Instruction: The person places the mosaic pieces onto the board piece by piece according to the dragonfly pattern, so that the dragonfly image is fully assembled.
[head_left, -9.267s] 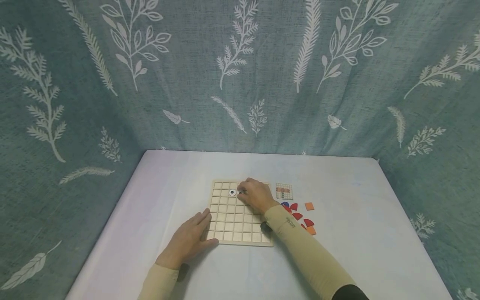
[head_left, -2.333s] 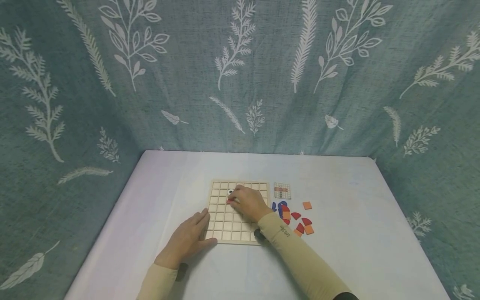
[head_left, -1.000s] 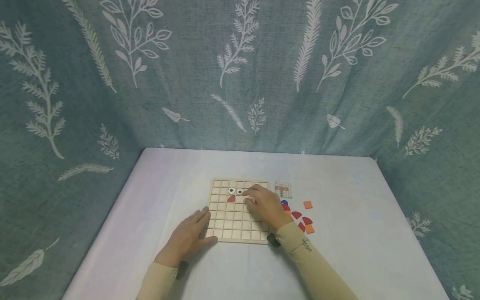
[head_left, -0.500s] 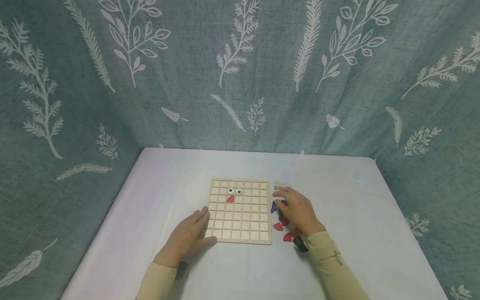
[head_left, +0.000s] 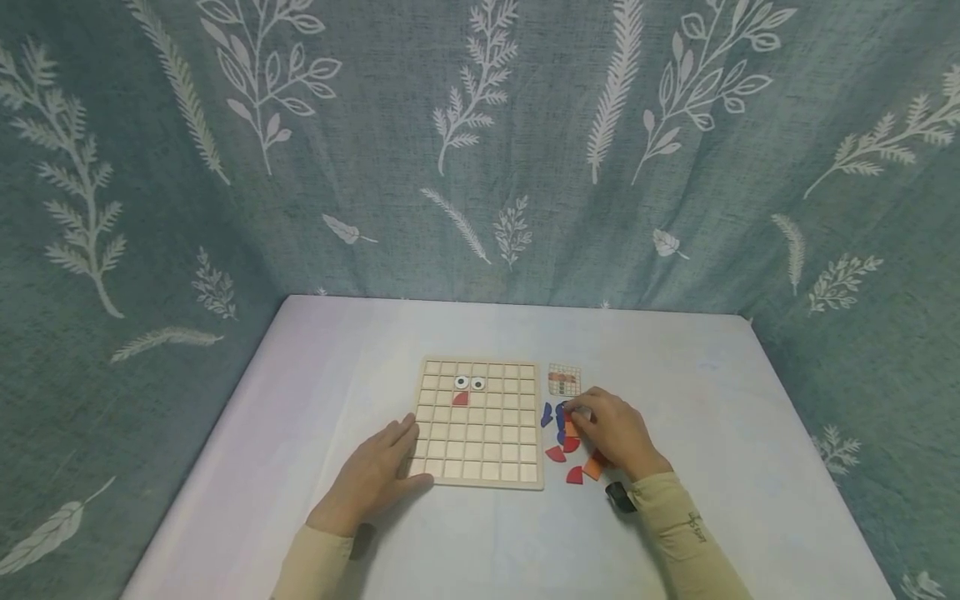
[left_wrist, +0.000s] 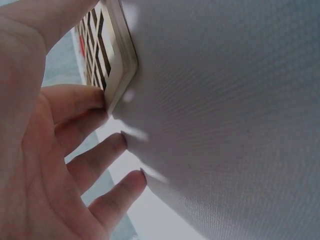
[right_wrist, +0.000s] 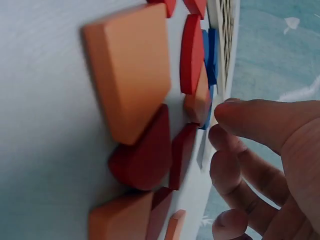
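Note:
A wooden grid board lies on the table. Two eye tiles sit side by side in its cells, with a red quarter-circle tile below the left one. My left hand rests at the board's left edge and near corner, fingers extended. Right of the board, my right hand hovers over a loose pile, thumb and fingers loosely bent near the blue pieces. In the right wrist view no piece shows between thumb and fingertips. Orange square tiles and red tiles lie beside that hand, which partly hides the pile.
A small pattern card lies beyond the pile, right of the board. A white cloth covers the table. Patterned curtains stand behind it and at both sides.
A red quarter-circle tile now lies in the board below the left eye tile. My right hand has moved off the board rightward to the pile, where loose tiles have shifted. My left hand stays put.

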